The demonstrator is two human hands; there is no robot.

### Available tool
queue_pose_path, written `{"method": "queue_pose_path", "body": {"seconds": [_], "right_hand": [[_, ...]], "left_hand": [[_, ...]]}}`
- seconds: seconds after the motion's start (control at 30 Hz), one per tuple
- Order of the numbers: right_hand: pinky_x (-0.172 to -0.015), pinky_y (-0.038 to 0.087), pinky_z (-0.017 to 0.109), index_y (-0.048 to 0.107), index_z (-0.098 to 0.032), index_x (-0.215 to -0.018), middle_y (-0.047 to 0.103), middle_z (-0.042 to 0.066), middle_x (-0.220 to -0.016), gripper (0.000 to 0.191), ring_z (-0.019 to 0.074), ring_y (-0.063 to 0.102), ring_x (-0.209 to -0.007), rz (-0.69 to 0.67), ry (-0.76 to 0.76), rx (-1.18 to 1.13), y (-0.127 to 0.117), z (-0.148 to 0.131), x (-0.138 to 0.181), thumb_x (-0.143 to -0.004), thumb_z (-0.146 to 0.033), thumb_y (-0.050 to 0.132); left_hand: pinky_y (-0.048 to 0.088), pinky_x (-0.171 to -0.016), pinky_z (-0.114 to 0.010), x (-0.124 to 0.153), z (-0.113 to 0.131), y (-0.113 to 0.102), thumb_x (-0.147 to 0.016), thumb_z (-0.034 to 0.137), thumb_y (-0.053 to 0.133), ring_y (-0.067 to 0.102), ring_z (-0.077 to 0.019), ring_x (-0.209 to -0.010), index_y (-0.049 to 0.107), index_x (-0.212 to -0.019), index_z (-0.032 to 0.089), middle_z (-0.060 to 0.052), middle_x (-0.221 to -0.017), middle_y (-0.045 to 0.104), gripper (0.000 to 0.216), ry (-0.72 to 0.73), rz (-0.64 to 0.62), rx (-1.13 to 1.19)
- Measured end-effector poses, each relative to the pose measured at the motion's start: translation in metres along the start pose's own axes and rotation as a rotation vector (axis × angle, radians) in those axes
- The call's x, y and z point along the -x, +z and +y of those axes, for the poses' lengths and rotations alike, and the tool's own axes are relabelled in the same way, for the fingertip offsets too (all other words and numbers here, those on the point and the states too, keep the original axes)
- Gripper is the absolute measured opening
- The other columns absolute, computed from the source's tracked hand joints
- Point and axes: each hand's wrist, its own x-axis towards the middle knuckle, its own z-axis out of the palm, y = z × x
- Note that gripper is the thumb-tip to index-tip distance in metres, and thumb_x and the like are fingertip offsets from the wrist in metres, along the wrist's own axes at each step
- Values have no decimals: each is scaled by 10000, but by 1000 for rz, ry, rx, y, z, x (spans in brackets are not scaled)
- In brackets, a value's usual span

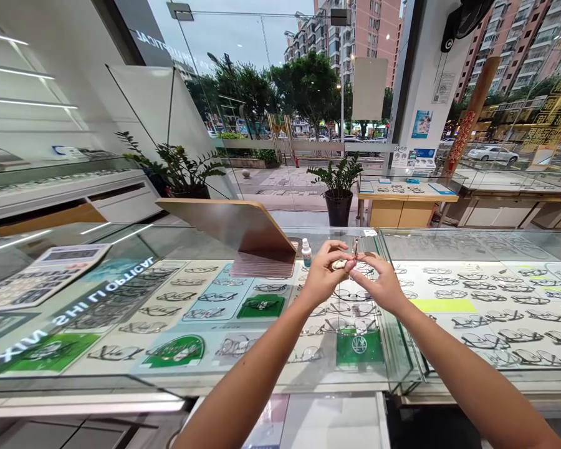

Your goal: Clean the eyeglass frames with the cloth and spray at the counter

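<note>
Over the glass counter, my left hand (326,269) and my right hand (379,284) meet with their fingertips together. Between them a thin pair of eyeglasses (355,247) stands up, seen nearly edge-on and partly covered by the fingers. A small white cloth (340,264) is bunched in my left fingers, against the glasses. My right thumb and fingers pinch the glasses from the other side. Just left of my left hand is a small white bottle (306,252) with a label, standing upright on the counter.
Rows of eyeglasses (484,287) lie inside the glass display case (280,379) beneath my arms. A tilted mirror (234,227) with a wooden edge stands left of the bottle. A calculator (42,274) lies at far left. Beyond the counter are potted plants (339,187) and windows.
</note>
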Motion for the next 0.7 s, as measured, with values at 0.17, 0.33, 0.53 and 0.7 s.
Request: {"method": "queue_pose_path", "body": {"seconds": [0.17,0.33,0.53,0.7], "right_hand": [[-914,587,451,755,-244,-1073,794,77,-1054,232,265,709,-1025,25,-6,19,1,-2,0,-957,-417,652],[-934,578,462,750,-245,-1077,797,83,-1086,213,271,713,-1051,108,15,48,2,6,-1,-939,-375,653],[-953,552,469,742,-247,-953,805,63,-1050,142,269,712,-1038,175,45,58,-3,8,-3,-939,-340,635],[-949,541,467,737,-255,-898,795,55,-1018,169,269,700,-1017,181,44,55,-4,8,-3,-960,-348,610]], "left_hand": [[568,-712,-288,0,3,1,-881,603,695,600,-247,-1088,797,-888,195,-129,-1151,585,420,-48,-31,2],[554,-718,-295,0,8,0,-929,594,612,631,-208,-945,784,-956,194,-119,-1109,620,436,-53,2,-40],[420,-605,-295,-2,5,-14,-966,452,529,591,-188,-595,654,-1101,243,-21,-783,687,279,-443,-120,-578],[449,-746,-344,-2,-7,-25,-927,394,604,709,-326,-951,643,-1042,213,-139,-978,769,218,-672,-408,-1068]]}}
